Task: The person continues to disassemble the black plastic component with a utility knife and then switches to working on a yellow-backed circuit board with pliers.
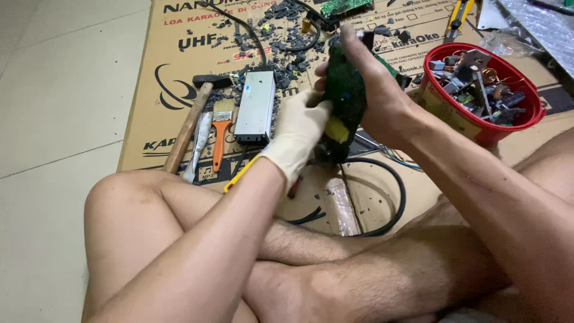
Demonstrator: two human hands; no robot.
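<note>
Circuit board [345,96]: a dark green board held up edge-on above the flattened cardboard sheet [149,107], between the two hands; a yellow part shows near its lower end.
Right hand [373,90]: bare, fingers curled shut round the board's far side and upper end, thumb side toward the camera — a full grip.
Left hand [299,128]: in a pale glove, fingers bent and closed against the board's near edge, low down by the yellow part; whether it also pinches a tool there I cannot tell.
Handling: my judgement is that the board is light and stiff but brittle, with sharp solder points on one face; best taken by its bare edges, not by the mounted parts, which could snap off.
Left of the board: a grey metal box [256,106], an orange-handled brush [221,128] and a wooden-handled hammer [191,119], lying side by side on the cardboard.
Right of the board: a red bowl [508,128] filled with loose metal and electronic bits.
Beyond the board: dark broken fragments [281,36] scattered over the cardboard.
Below the board: a black cable [391,197] looping across the cardboard, near the person's crossed legs.
</note>
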